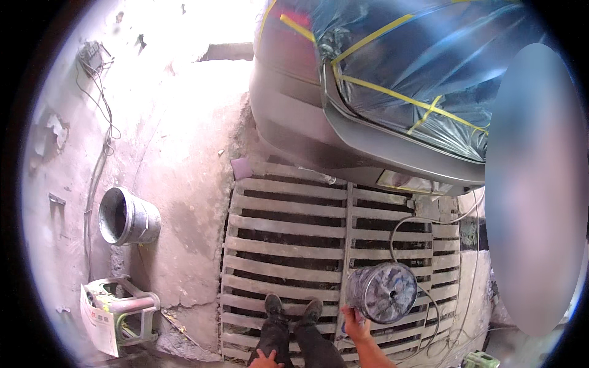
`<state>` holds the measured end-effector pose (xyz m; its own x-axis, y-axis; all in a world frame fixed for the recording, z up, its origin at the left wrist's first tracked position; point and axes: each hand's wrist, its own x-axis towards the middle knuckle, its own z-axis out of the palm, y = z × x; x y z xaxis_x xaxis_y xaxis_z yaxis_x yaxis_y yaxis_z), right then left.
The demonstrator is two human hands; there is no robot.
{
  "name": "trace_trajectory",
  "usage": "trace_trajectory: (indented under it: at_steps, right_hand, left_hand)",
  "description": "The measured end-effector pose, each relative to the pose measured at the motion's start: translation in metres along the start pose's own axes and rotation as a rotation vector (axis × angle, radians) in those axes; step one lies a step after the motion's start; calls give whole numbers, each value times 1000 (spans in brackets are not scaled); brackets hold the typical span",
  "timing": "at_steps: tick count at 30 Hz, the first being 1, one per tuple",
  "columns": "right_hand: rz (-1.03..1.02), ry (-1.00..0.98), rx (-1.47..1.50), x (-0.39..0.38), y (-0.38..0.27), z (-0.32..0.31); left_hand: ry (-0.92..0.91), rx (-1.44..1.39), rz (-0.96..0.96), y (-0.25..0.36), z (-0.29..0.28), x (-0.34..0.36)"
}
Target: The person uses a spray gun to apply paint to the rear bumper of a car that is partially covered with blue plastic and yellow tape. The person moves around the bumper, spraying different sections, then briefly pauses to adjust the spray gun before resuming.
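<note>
My left hand (265, 360) rests on my dark-trousered thigh at the lower edge, its fingers spread and nothing in them. My right hand (356, 325) is closed beside a round bucket (392, 293), around a small whitish thing that I cannot make out. The bucket stands on the slatted floor grate; its top looks covered with crumpled grey material around a small dark hole. Ahead is the rear of a car with a grey bumper (294, 110). Plastic film (423, 55), edged with yellow tape, covers the car above it.
A worn bucket (147, 221) lies or leans at the left, above a stool (140, 303) with a paper sheet. A purple square pad (242, 168) is by the corner of the grate (288, 227). A hose (396, 230) loops around the right. A blurred oval hides the far right.
</note>
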<state>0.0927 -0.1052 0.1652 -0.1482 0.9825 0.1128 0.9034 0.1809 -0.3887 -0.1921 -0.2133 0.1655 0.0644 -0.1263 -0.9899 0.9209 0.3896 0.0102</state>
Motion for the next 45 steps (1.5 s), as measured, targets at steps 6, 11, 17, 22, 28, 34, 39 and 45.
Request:
trace_trajectory:
  at_steps: [6,11,17,22,28,34,39,45]
  right_hand:
    - [528,307,809,52,-19,-29]
    - [683,262,1075,109,-59,-48]
    - [505,-57,1203,145,-130,-30]
    - [637,116,1237,143,-128,-22]
    - [937,494,1024,127,-88,-84]
    - [1080,673,1029,117,-67,-115]
    - [824,423,1077,152,-90,-94]
    - [580,21,1421,197,-110,-142]
  left_hand:
    - [69,261,35,-30,-27,23]
    - [44,150,-134,-52,-41,12]
    - [-46,140,-124,-97,-69,20]
    - [7,19,60,-147,-111,13]
    - [92,-190,182,-200,-136,47]
    - [202,-255,164,-215,-161,18]
    - [299,-460,112,-235,-153,30]
    - [277,-671,-48,-135,-159,-92]
